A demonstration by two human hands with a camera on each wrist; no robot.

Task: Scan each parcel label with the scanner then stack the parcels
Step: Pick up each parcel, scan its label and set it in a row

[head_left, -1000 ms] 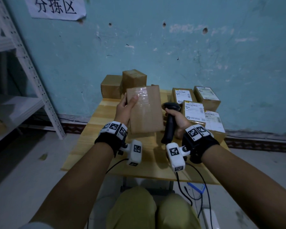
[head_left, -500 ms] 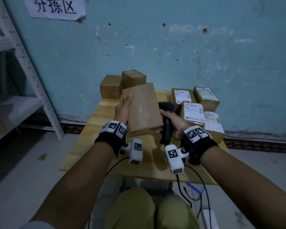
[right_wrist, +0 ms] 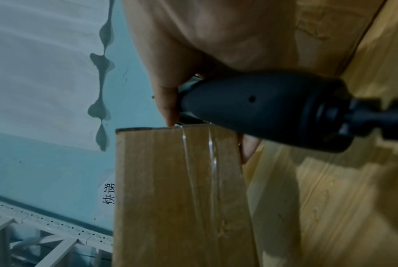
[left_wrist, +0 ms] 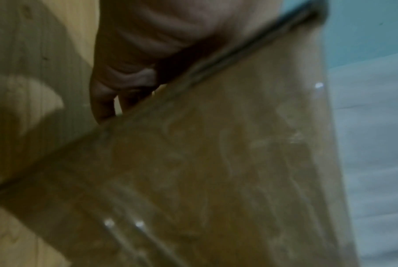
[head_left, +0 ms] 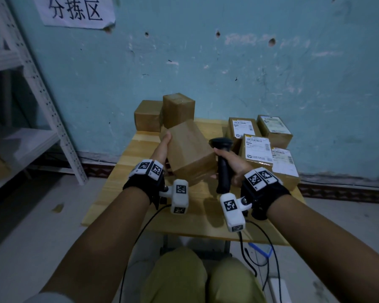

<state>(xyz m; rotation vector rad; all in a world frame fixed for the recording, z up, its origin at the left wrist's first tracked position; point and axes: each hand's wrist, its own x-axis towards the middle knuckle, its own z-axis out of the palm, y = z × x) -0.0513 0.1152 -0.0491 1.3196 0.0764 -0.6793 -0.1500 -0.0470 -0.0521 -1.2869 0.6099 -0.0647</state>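
My left hand [head_left: 162, 147] grips a plain brown parcel [head_left: 189, 149] by its left side, tilted above the wooden table [head_left: 138, 193]; no label shows on its visible faces. The left wrist view is filled by the taped parcel [left_wrist: 216, 171] with my fingers [left_wrist: 106, 101] curled at its edge. My right hand [head_left: 230, 165] holds the black scanner [head_left: 222, 165] upright by its handle, right beside the parcel. In the right wrist view the scanner [right_wrist: 262, 108] lies across my palm, a fingertip [right_wrist: 248, 150] touching the parcel [right_wrist: 175, 189].
Two plain brown parcels [head_left: 177, 110] stand at the table's back left against the blue wall. Several labelled parcels [head_left: 257, 149] sit at the back right. A white metal rack [head_left: 37, 84] stands on the left. Cables [head_left: 256, 259] hang under the table's near edge.
The held parcel has tipped from standing nearly flat-on to me to lying slanted, its top leaning away and left. The scanner has stayed close at its right.
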